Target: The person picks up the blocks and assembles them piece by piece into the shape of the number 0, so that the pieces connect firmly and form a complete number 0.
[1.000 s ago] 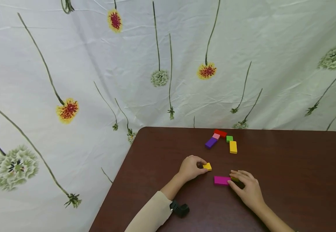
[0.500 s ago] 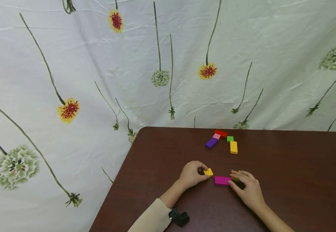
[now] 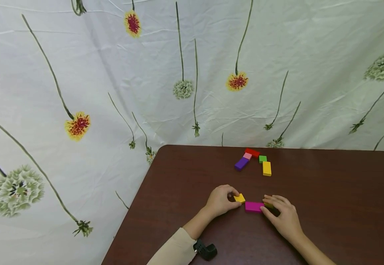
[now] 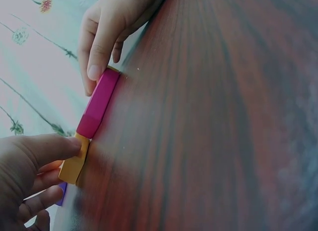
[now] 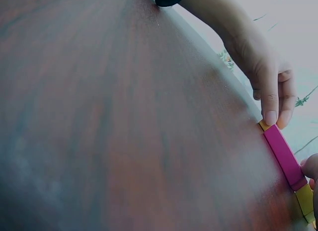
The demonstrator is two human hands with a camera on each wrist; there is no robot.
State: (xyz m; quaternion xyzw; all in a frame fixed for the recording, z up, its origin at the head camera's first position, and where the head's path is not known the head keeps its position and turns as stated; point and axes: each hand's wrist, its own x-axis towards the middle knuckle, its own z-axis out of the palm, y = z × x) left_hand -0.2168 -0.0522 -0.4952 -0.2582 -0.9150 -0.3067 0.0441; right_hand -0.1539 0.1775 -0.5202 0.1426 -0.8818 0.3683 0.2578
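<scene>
My left hand [image 3: 221, 201] pinches a small orange-yellow block [image 3: 239, 198] between thumb and fingers. One corner of it meets the left end of a longer magenta block [image 3: 253, 207], which lies flat on the table. In the left wrist view the orange-yellow block [image 4: 74, 164] sits at an angle against the magenta block [image 4: 99, 106]. At the magenta block's other end, my right hand [image 3: 283, 215] holds a yellow-green block [image 3: 269, 205] between thumb and fingers, mostly covered in the head view. The right wrist view shows this yellow-green block [image 5: 305, 200] end to end with the magenta one.
Farther back on the dark brown table [image 3: 192, 165] several blocks form a bent arch: purple [image 3: 241, 163], pink [image 3: 247, 156], red [image 3: 252, 152], green [image 3: 262, 159] and yellow [image 3: 266, 168]. A flower-print cloth [image 3: 152, 66] hangs behind the table's far edge.
My left hand has drawn the orange-yellow block nearer to me and slightly right, closing the gap to the magenta block, and turned it a little. My right hand stays in place.
</scene>
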